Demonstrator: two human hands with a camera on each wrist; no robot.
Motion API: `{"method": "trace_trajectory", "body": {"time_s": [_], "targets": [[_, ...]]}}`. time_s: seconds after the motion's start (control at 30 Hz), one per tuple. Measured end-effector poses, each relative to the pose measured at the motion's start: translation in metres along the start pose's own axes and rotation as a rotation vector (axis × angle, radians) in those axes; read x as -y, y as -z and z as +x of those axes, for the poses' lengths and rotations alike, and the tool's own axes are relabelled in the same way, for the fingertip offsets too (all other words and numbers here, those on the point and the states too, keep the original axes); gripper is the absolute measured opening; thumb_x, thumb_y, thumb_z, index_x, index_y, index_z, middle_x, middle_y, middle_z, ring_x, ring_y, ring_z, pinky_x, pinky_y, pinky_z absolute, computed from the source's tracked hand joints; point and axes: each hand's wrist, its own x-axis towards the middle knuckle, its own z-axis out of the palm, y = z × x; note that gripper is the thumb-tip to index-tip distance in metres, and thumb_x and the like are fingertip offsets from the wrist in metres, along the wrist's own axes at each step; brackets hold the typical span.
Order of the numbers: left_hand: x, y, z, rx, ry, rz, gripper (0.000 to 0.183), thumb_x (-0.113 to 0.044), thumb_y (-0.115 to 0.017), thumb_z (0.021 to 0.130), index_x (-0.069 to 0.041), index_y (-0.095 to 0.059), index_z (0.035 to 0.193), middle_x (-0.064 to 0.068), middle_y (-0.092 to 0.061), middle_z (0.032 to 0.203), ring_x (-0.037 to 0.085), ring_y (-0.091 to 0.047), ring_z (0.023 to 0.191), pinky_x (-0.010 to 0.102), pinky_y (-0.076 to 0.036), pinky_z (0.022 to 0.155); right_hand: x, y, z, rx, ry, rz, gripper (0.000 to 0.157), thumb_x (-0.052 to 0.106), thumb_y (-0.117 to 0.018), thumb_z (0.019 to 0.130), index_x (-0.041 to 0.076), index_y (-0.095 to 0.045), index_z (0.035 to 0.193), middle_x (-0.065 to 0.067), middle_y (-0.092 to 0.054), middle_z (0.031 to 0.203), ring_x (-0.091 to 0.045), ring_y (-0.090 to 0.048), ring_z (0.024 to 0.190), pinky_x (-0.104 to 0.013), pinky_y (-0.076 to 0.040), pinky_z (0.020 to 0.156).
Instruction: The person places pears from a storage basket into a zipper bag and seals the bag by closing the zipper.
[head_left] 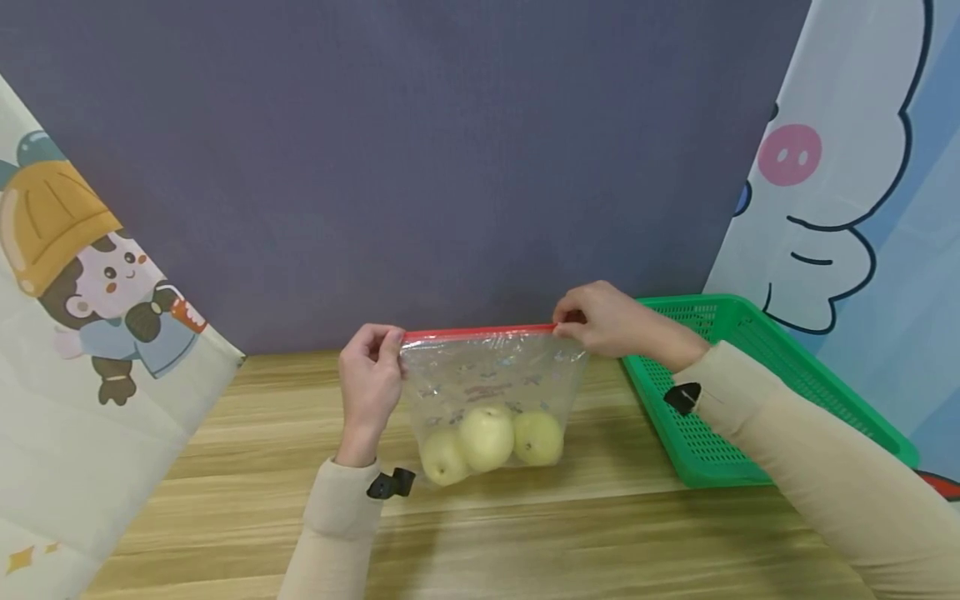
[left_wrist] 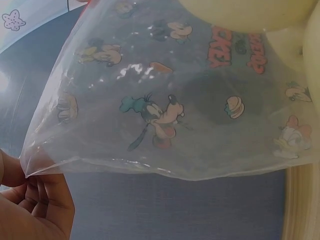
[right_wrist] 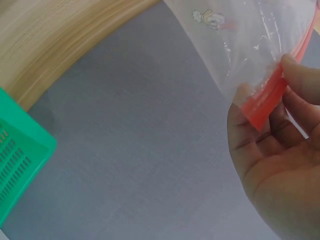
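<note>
A clear zip bag with a red top strip and printed cartoon figures hangs between both hands. Three pale yellow-green fruits, round like apples or pears, lie at its bottom. My left hand pinches the bag's upper left corner between thumb and fingers; in the left wrist view that corner of the bag is drawn taut. At the other end, my right hand pinches the red strip near the upper right corner. The right wrist view shows the strip's end between thumb and fingers.
A green plastic basket with slotted walls stands on the right of the wooden table, under the right forearm. Behind the table rises a grey-blue backdrop. Cartoon-printed cloths hang at left and right.
</note>
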Motion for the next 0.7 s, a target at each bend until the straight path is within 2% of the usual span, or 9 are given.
{"method": "trace_trajectory", "body": {"time_s": [0.23, 0.7], "targets": [[0.000, 0.000, 0.001, 0.004, -0.010, 0.010, 0.015, -0.010, -0.064, 0.101, 0.004, -0.068, 0.096, 0.014, -0.061, 0.075, 0.013, -0.054, 0.055, 0.020, -0.047, 0.045, -0.004, 0.001, -0.004, 0.000, -0.022, 0.011, 0.008, 0.014, -0.068, 0.099, 0.010, -0.075, 0.100, -0.001, -0.070, 0.091, -0.014, -0.058, 0.071, -0.035, -0.051, 0.063], [0.001, 0.000, 0.001, -0.009, -0.006, 0.001, 0.013, -0.006, -0.065, 0.100, 0.005, -0.067, 0.093, 0.014, -0.061, 0.075, 0.011, -0.054, 0.054, 0.019, -0.047, 0.044, -0.015, 0.003, -0.015, -0.029, -0.052, 0.016, 0.010, 0.013, -0.068, 0.099, 0.007, -0.075, 0.102, -0.004, -0.070, 0.095, -0.016, -0.059, 0.076, -0.036, -0.051, 0.065]]}}
